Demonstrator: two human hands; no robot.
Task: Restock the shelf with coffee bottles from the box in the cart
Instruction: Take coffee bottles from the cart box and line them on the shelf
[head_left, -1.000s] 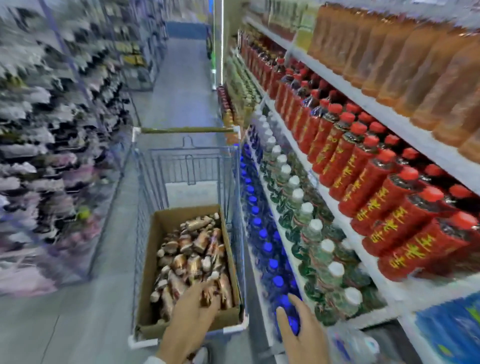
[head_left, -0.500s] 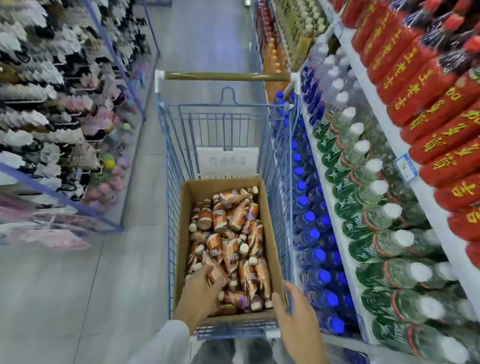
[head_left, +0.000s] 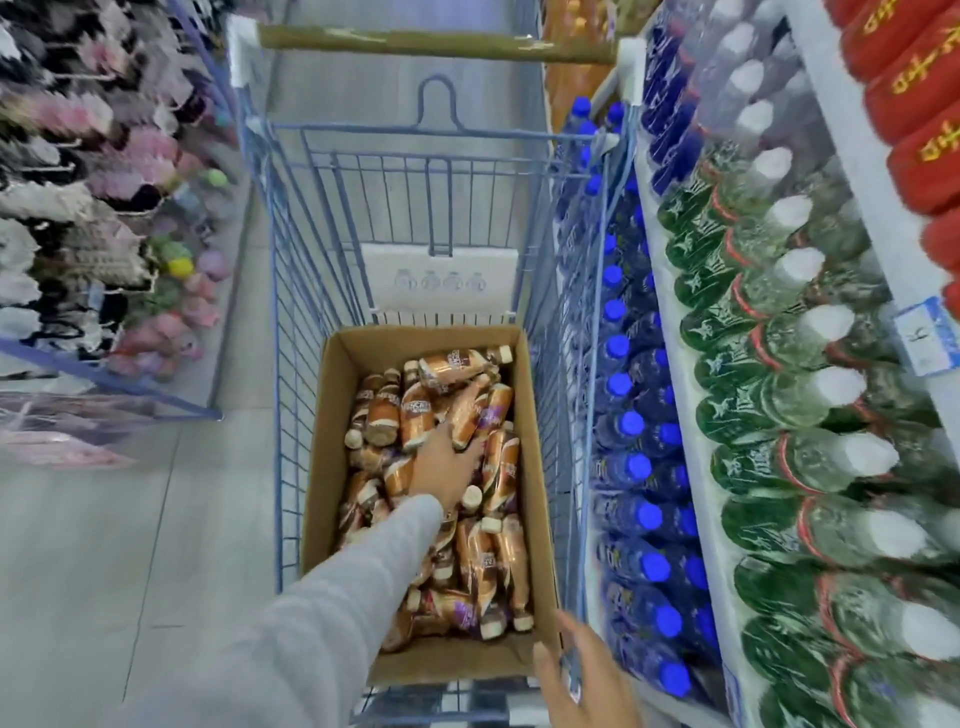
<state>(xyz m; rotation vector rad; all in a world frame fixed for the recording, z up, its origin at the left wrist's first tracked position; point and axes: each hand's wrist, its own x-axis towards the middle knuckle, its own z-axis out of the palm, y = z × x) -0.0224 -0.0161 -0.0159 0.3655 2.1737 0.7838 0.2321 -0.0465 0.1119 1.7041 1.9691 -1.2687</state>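
Left of the left hand (head_left: 444, 467), open floor (head_left: 130, 545) is seen as far as a rack (head_left: 78, 208). Nearer in, the wire wall of the cart (head_left: 291, 312) and the wall of the box (head_left: 330, 467) stand just beside the sleeve (head_left: 337, 597). The left hand is laid palm down on the bottles (head_left: 488, 556) at the middle of the box, with bottles heaped under it and on every side. Whether its fingers are closed on 1 cannot be told. Since 0.5 s ago it has been moved from the near end of the heap to the middle. The right hand (head_left: 587, 680) is kept at the near right corner of box and cart, thumb apart from fingers; a grip cannot be told. Right of it the packed shelf (head_left: 691, 441) stands just beside the cart.
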